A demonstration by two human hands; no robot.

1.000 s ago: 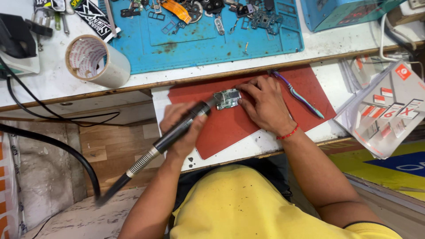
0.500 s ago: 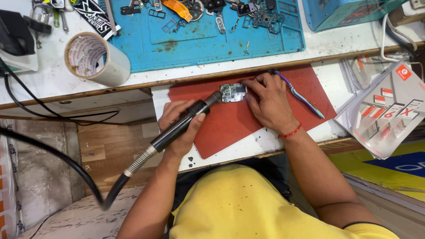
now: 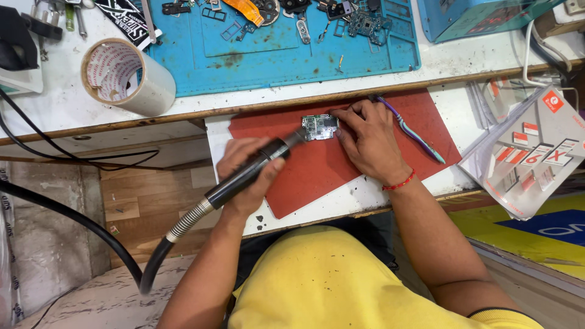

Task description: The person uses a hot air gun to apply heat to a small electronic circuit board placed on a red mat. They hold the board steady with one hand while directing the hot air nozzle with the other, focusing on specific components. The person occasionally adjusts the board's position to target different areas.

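Note:
A small green circuit board point(image 3: 319, 127) lies on a red mat point(image 3: 317, 170) on a pull-out white shelf. My left hand point(image 3: 247, 173) grips a black hot-air handle point(image 3: 256, 170) with a ribbed hose; its nozzle tip points at the board's left edge. My right hand point(image 3: 368, 140) rests on the mat, fingertips pressing the board's right side. A red thread band circles that wrist.
A purple and teal toothbrush point(image 3: 414, 131) lies on the mat right of my hand. A tape roll point(image 3: 125, 76) stands on the white bench. A blue work mat point(image 3: 280, 42) holds several phone parts. Plastic-wrapped card packs point(image 3: 527, 158) lie at right.
The nozzle tip has stayed at the board's left edge while my left hand shifted slightly. My right hand keeps holding the board in place.

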